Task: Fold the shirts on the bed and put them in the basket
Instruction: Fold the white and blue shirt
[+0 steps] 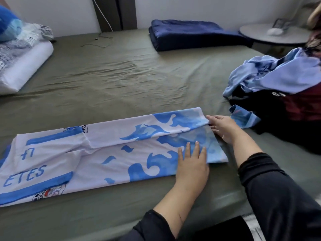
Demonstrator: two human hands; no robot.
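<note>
we have the white and blue jersey [107, 153] lying flat on the green bed sheet [112, 80], sides already folded in, long axis running left to right across our front. hem end is at our right, under both hands. left hand [192, 164] rests flat on the near hem corner, fingers straight and spread. right hand [223, 127] pinches the far hem edge, fingers curled on the fabric. collar end lies well off to the left, so we judge the next fold carries the hem leftward along that axis. unfolded shirt pile [278, 87] sits just right of the right hand. no basket in view.
</note>
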